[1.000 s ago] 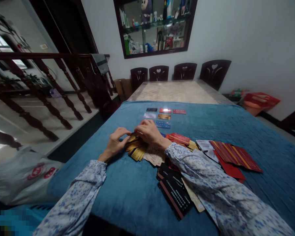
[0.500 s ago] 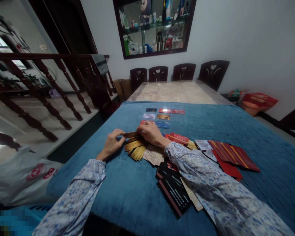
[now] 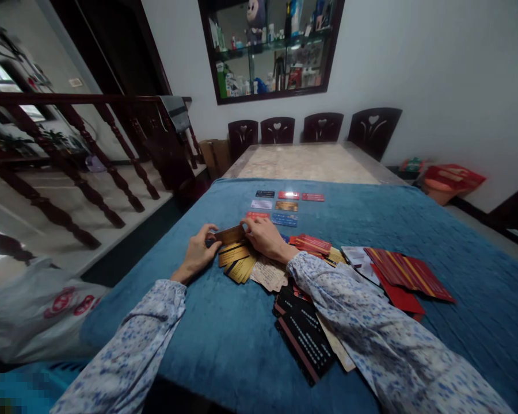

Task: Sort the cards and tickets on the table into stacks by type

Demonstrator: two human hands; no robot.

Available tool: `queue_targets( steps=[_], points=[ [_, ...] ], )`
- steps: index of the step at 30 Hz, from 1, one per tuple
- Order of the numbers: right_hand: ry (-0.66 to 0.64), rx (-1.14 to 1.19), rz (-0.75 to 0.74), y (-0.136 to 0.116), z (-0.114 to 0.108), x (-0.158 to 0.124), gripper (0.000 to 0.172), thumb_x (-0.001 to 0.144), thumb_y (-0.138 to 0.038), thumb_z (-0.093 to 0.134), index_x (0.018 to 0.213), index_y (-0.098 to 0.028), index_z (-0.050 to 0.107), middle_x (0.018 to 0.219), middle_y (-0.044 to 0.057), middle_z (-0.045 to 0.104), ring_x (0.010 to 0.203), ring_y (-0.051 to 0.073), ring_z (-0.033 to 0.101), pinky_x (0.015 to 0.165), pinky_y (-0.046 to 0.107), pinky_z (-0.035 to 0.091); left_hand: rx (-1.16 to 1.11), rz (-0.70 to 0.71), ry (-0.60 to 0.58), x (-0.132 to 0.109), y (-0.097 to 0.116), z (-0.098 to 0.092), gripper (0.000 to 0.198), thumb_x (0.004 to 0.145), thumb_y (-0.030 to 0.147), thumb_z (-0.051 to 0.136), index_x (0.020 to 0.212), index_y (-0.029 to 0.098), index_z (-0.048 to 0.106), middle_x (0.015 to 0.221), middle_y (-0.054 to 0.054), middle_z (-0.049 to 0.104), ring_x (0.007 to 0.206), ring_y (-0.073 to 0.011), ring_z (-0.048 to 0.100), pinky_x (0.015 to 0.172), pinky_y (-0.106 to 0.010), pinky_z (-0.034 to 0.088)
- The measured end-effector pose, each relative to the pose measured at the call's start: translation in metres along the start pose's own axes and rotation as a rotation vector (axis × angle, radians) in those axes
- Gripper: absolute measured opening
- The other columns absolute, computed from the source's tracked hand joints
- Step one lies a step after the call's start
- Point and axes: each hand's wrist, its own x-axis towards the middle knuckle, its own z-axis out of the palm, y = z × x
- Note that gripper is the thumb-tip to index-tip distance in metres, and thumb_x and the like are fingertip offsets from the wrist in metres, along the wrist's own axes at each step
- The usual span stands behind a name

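Observation:
Between my two hands a brown-gold card stands tilted on its long edge. My left hand pinches its left end between thumb and fingers. At its right end, the fingers of my right hand close on the corner. Just below lie fanned gold cards and cream cards. Black cards spread under my right forearm. Beyond my hands are cards laid in short rows, among them a blue card, a gold card and a black card.
A blue cloth covers the near part of the table. To the right lie a fan of red-and-gold cards and a red pile. Chairs stand at the far end, a railing and a white bag at left.
The card between my hands has tipped so more of its broad face shows. My left hand's fingers have shifted slightly on its end. The laid-out cards have stayed put.

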Motion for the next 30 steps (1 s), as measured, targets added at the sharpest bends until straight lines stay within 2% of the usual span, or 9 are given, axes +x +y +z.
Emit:
queue_targets(
  steps=[7,12,15,20,25,30],
  points=[
    [-0.023,-0.015,-0.015,-0.001,-0.004,-0.001,0.044,0.095,-0.011,0.056,0.138,-0.016,0.057,0.108,0.011,0.076,0.108,0.024,0.064,0.095,0.037,0.043,0.003,0.001,-0.026,0.0,0.004,0.002,0.025,0.085,0.029,0.061,0.108,0.023,0.054,0.083,0.001,0.074,0.077,-0.0192,0.073,0.078,-0.034,0.056],
    [-0.01,-0.002,-0.011,0.0,-0.002,-0.001,0.045,0.093,-0.01,0.054,0.138,-0.018,0.058,0.108,0.012,0.076,0.108,0.025,0.064,0.095,0.038,0.042,0.054,0.039,0.014,0.002,0.004,0.004,0.026,0.086,0.028,0.06,0.111,0.023,0.057,0.089,-0.001,0.073,0.079,-0.0191,0.072,0.081,-0.034,0.057],
    [-0.007,0.009,0.0,-0.001,-0.004,0.0,0.047,0.093,-0.011,0.054,0.139,-0.017,0.057,0.111,0.012,0.076,0.11,0.026,0.062,0.094,0.039,0.042,0.066,0.053,0.042,0.003,0.005,0.004,0.03,0.087,0.028,0.057,0.116,0.023,0.058,0.091,-0.001,0.071,0.079,-0.018,0.07,0.077,-0.031,0.057],
    [-0.005,0.006,0.011,-0.006,-0.015,0.001,0.055,0.09,-0.018,0.065,0.143,-0.014,0.053,0.123,0.016,0.073,0.117,0.031,0.058,0.096,0.043,0.04,0.092,0.062,0.082,0.007,0.012,0.003,0.034,0.089,0.028,0.056,0.122,0.021,0.059,0.091,-0.002,0.07,0.08,-0.0183,0.068,0.073,-0.029,0.056],
    [0.015,-0.02,0.022,-0.005,-0.023,0.001,0.052,0.087,-0.016,0.067,0.138,-0.014,0.055,0.128,0.017,0.071,0.115,0.031,0.056,0.094,0.043,0.039,0.105,0.111,0.055,0.014,0.016,0.002,0.039,0.086,0.024,0.058,0.125,0.02,0.059,0.103,-0.005,0.071,0.088,-0.02,0.068,0.08,-0.033,0.057],
    [0.017,-0.087,0.041,-0.001,-0.029,0.004,0.053,0.088,-0.019,0.066,0.139,-0.013,0.055,0.128,0.017,0.07,0.115,0.033,0.055,0.091,0.042,0.039,0.175,0.216,-0.009,0.027,0.016,-0.002,0.05,0.08,0.021,0.065,0.13,0.019,0.058,0.112,-0.008,0.069,0.1,-0.0244,0.065,0.096,-0.042,0.055]
  ],
)
